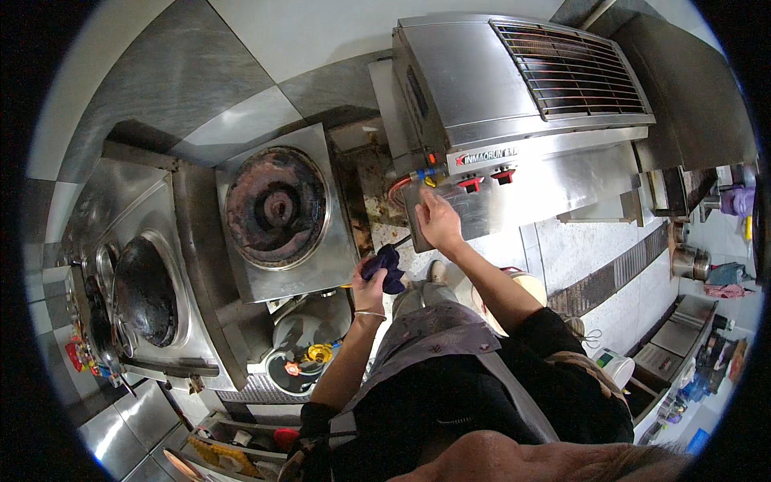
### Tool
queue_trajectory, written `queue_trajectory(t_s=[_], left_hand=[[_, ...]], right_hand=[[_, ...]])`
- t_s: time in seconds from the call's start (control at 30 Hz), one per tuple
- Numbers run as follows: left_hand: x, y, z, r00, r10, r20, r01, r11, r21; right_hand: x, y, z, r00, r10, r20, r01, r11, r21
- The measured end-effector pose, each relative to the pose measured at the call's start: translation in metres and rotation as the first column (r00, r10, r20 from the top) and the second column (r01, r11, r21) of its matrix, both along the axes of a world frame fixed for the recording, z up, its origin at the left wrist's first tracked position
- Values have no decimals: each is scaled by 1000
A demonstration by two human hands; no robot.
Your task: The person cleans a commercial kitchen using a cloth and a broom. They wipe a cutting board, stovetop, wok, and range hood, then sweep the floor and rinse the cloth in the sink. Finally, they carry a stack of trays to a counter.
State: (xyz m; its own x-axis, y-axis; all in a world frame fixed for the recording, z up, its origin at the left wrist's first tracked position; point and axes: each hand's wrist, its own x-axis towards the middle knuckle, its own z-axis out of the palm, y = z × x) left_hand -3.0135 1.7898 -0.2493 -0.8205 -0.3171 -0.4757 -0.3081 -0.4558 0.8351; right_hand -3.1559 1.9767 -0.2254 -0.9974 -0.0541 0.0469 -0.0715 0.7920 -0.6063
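My left hand [368, 282] grips a bunched dark purple cloth [385, 268]. A thin black rod [402, 241] sticks out past the cloth towards the grill; its other end is hidden. My right hand [440, 224] is raised at the left front corner of a stainless steel gas grill [482, 84], its fingers partly spread and blurred. Just beyond those fingertips sits a yellow valve handle [429, 181] on a blue fitting, fed by a reddish hose [396, 190]. I cannot tell whether the fingers touch the valve. Two red-and-black knobs [471, 184] are on the grill's front.
Left of me stands a steel burner stove [277, 208] with a blackened ring. Farther left, a dark wok [146, 289] rests on another stove. A gas cylinder [310, 325] with a yellow regulator [319, 353] is by my left forearm. A bucket [530, 286] stands behind my right forearm.
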Motion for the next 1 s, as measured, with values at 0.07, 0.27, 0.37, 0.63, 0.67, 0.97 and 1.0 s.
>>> queue_trajectory(t_s=[0.07,0.27,0.37,0.63,0.67,0.97,1.0], left_hand=[[-3,2,0,999,-33,-7,33,999,34],[-13,9,2,1000,-8,-15,9,999,51],[-24,14,17,1000,-6,10,6,998,63],[-43,23,39,1000,3,6,-3,998,64],[-45,24,43,1000,-7,13,6,998,66],[-53,28,37,1000,-26,0,26,995,93],[-56,29,37,999,-36,-18,38,993,108]], right_hand=[[3,3,-9,999,40,-33,-40,999,12],[0,-5,13,996,21,82,-18,999,-37],[-1,-2,3,1000,-2,-28,0,998,-57],[-3,-3,11,1000,8,26,-6,997,-72],[-3,-1,7,1000,-8,-2,8,999,-53],[-1,-4,11,996,59,63,-52,992,-112],[1,-4,10,985,166,42,-158,975,-156]])
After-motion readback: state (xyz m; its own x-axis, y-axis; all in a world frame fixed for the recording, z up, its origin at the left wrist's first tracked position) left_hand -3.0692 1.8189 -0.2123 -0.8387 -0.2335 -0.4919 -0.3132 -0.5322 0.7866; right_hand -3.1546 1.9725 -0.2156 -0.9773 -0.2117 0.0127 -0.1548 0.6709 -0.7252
